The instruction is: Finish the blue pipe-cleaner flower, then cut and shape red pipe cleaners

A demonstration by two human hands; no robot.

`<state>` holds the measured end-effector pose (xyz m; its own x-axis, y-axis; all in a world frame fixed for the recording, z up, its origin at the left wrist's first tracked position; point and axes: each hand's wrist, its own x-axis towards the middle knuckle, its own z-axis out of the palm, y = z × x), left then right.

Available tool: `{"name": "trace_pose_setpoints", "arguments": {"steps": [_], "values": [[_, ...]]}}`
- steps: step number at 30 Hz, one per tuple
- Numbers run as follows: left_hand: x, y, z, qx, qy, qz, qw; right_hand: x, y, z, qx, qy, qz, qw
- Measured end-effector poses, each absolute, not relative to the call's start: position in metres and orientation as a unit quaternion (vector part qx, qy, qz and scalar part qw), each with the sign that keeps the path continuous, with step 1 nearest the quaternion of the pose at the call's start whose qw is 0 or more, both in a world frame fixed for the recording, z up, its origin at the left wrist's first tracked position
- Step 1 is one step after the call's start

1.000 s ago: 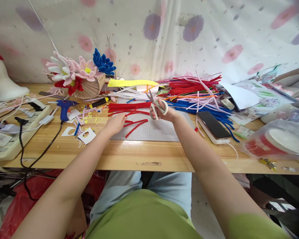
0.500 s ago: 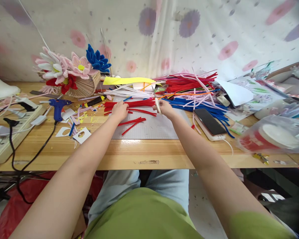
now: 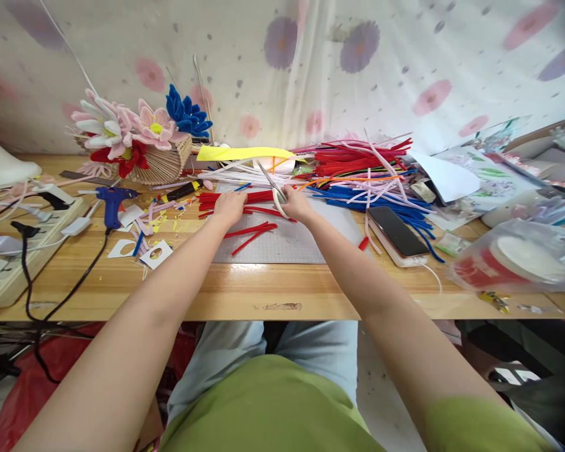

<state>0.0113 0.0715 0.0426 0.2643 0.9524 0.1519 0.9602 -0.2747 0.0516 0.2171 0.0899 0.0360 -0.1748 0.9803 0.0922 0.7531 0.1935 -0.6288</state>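
Observation:
A bundle of red pipe cleaners [image 3: 260, 197] lies across a grey cutting mat [image 3: 301, 242]. Over its left part, my left hand [image 3: 230, 207] is closed around some of the stems. My right hand [image 3: 296, 204] grips a pair of scissors [image 3: 277, 193] by the pale handles, with the blades pointing up and to the left above the bundle's right part. Just in front of the bundle, a few shorter red pipe cleaners [image 3: 252, 231] lie loose on the mat. My fingers partly hide the stems.
Behind the mat are heaped red [image 3: 339, 163] and blue pipe cleaners [image 3: 395, 207]. A phone [image 3: 395, 231] and a bagged cup [image 3: 494, 263] stand to the right. Left are a blue glue gun [image 3: 113, 204], fuzzy flowers [image 3: 155, 125] and a power strip [image 3: 32, 263] with trailing cords.
My right hand has moved left with the scissors, whose blades now tilt further left over the bundle. My left hand stays on the red pipe cleaners.

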Motion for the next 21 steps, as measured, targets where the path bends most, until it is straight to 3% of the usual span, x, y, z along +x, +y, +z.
{"name": "trace_pose_setpoints", "arguments": {"steps": [4,9,17,21], "values": [[0.008,0.073,0.036,-0.785,-0.618,-0.029,0.026,0.209,0.089,0.032,-0.603,-0.737,0.227,0.202],[0.008,0.069,0.034,-0.798,-0.594,-0.087,0.058,0.200,0.089,0.027,-0.617,-0.742,0.196,0.172],[-0.001,0.058,0.059,-0.762,-0.627,-0.146,0.075,0.210,0.098,0.051,-0.654,-0.683,0.148,0.290],[-0.010,0.053,0.061,-0.721,-0.657,-0.219,0.021,0.221,0.107,0.065,-0.634,-0.609,0.263,0.398]]}}
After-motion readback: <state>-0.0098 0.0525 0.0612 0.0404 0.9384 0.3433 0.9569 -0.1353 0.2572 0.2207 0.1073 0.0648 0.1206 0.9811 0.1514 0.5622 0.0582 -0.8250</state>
